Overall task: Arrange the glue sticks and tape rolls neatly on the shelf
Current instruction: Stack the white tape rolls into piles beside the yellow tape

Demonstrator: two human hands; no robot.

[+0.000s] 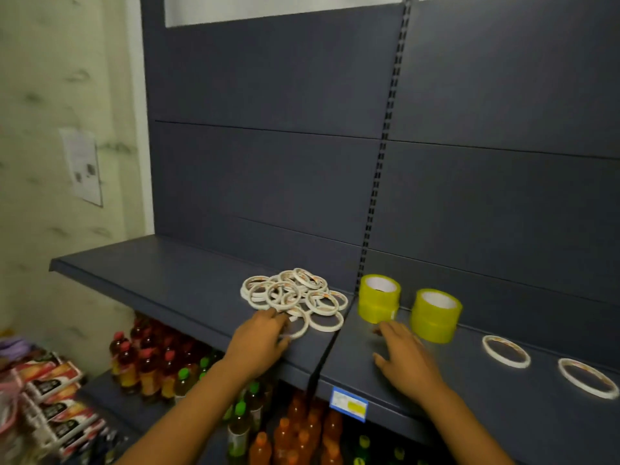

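A loose heap of several thin white tape rolls [292, 294] lies on the dark grey shelf [161, 273]. My left hand [260, 340] reaches into the heap's near edge, its fingers curled round one white roll [299, 325]. To the right stand two stacks of yellow tape rolls [379, 298] [435, 315]. My right hand [404, 359] rests flat on the shelf with spread fingers, just in front of the left yellow stack and holding nothing. Two single white rolls [506, 351] [587, 377] lie flat farther right. No glue sticks are in view.
A slotted upright [382, 152] divides the back panel. A blue price tag [348, 403] hangs on the shelf's front edge. Below stand several drink bottles [147, 367] and orange bottles [302, 434]. Packets [57, 397] fill a rack at lower left.
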